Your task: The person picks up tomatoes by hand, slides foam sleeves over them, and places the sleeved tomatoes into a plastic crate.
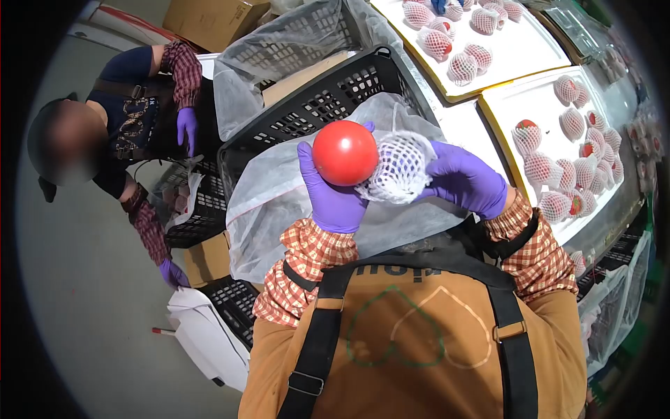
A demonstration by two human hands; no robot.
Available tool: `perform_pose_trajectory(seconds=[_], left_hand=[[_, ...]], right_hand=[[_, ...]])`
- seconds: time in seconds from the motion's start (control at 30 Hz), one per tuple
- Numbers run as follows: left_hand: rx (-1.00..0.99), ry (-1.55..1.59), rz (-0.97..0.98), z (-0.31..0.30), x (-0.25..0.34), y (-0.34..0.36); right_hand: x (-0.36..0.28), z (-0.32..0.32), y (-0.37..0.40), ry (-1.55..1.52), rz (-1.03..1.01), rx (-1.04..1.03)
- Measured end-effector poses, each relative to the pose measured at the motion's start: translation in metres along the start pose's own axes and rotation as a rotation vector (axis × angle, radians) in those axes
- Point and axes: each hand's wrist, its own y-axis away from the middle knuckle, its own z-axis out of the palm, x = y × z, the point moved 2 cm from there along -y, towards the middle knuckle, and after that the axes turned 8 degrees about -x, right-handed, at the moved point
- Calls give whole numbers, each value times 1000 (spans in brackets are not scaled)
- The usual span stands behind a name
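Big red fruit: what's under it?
Under the red fruit is the purple-gloved left hand. The fruit covers most of the palm, so that part can't be seen.

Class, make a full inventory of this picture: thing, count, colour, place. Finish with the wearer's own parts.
Tomato: one, red, in the left hand
Foam net: one, white, in the right hand, beside the tomato
Netted fruit: many, red in pale nets, mostly on trays
Trays: two, white with yellow edges, upper right
Crates: several, black, centre, left and right
Liner: pale, over the central crate
Box: one, brown, top left
Co-worker: one, dark top, left
Apron: one, brown, bottom
Left hand, right hand: purple-gloved, centre
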Motion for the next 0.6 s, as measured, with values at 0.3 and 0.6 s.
perform_pose_trajectory(seconds=[0.3,0.6], left_hand=[[-80,-402,186,0,6,21],[-256,272,-89,-40,16,17]], right_hand=[[24,-29,-19,1134,-139,227],[37,6,-13,-247,-159,-166]])
